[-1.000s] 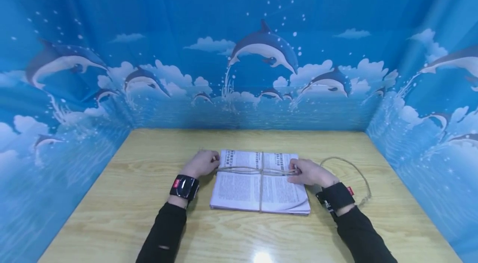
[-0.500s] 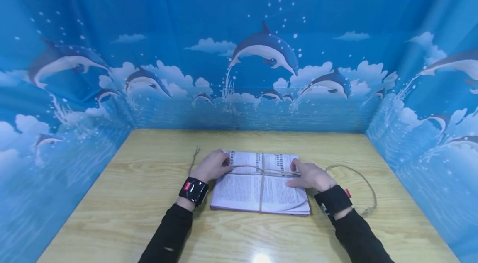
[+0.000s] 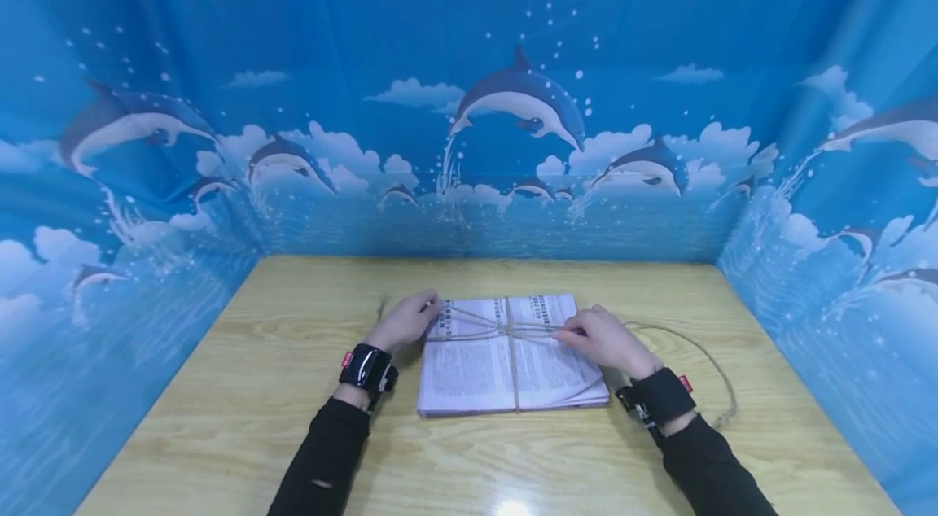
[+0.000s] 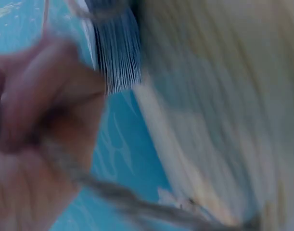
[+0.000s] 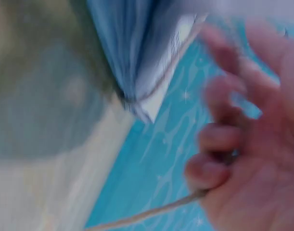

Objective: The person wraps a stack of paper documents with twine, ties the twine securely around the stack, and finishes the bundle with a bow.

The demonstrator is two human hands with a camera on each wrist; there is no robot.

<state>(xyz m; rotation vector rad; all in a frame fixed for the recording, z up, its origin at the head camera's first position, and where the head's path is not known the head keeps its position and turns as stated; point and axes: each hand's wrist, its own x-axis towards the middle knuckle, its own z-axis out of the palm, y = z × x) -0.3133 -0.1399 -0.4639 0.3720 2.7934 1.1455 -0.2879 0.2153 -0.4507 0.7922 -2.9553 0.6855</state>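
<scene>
A stack of newspapers (image 3: 469, 378) lies on the table, bound crosswise with twine (image 3: 512, 373) that crosses near the middle of the top sheet. At the stack's left edge my left hand (image 3: 405, 321) pinches a twine strand stretched from the crossing. Its tail of twine (image 4: 118, 192) trails out of the fist in the left wrist view. Over the right edge, my right hand (image 3: 610, 343) grips another strand. Curled fingers hold that twine (image 5: 156, 210) in the right wrist view, where the hand is partly blurred. The crossing's exact knotting is too small to tell.
A wood-grain table (image 3: 220, 386) carries the stack. Blue curtains (image 3: 469, 215) printed with dolphins stand along its back and both sides. A loose length of twine (image 3: 703, 349) curves over the table beyond the right wrist.
My left hand has drawn back a little to the left, and a strand now slants up to it from the crossing. The right fingers have closed in, and the stack has turned slightly.
</scene>
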